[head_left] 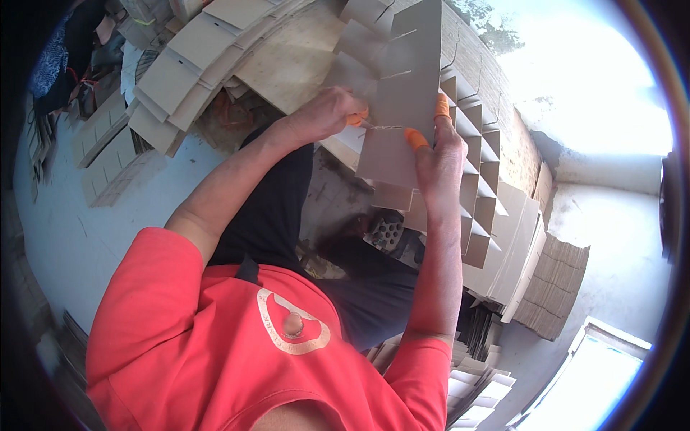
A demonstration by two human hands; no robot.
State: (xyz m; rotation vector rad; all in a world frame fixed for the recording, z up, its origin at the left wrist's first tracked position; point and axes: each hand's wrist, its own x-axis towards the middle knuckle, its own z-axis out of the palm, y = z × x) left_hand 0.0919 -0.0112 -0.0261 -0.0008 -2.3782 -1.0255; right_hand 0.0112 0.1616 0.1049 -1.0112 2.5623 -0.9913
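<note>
My left hand (327, 111) and my right hand (440, 154) both grip a tall slotted grey cardboard strip (402, 93) held upright in front of me. Orange finger covers show on the fingers of each hand where they pinch the strip near its middle slot. Just right of the strip stands a partly built cardboard divider grid (478, 187), its cells stepping downward; the strip sits against its left side.
Stacks of slotted cardboard strips (183, 68) fan out at the upper left beside a flat board (295, 61). A pile of corrugated sheets (557, 287) lies at the lower right, more strips (478, 384) below it. The floor is pale concrete (79, 237).
</note>
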